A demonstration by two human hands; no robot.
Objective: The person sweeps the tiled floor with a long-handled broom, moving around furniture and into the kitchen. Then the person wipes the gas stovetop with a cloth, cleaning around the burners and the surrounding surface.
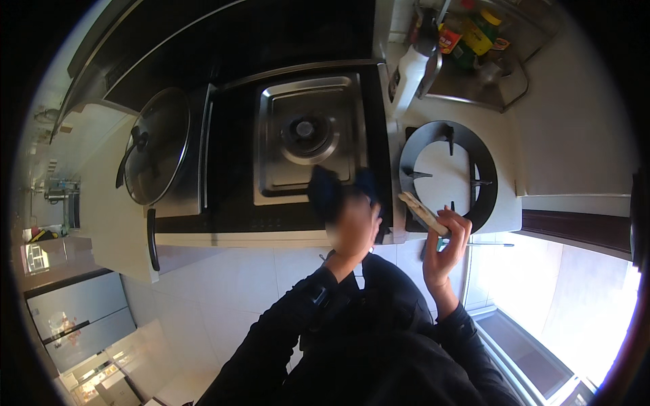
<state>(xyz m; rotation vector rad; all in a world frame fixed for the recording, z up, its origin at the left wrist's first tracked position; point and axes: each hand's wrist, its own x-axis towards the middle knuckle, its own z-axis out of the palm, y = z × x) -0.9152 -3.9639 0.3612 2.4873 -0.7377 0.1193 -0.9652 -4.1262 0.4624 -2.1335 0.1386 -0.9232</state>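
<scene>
My left hand (353,231), blurred, grips a dark blue cloth (325,190) over the front right of the gas cooktop. Part of the cloth overlaps the front edge of the stainless steel burner tray (260,152), whose round burner (304,129) sits in the middle. To the right, my right hand (449,238) pinches a pale, flat, folded piece (425,212) between thumb and fingers; its material is not clear. Behind that piece, a dark pan support ring (447,129) with inward prongs lies on the white countertop.
A pan with a glass lid (157,152) stands on the left, its handle (152,241) jutting past the counter's front edge. A tall white container with a dark top (409,76) rises behind the ring. A metal rack (452,91) at the back right holds jars and packets.
</scene>
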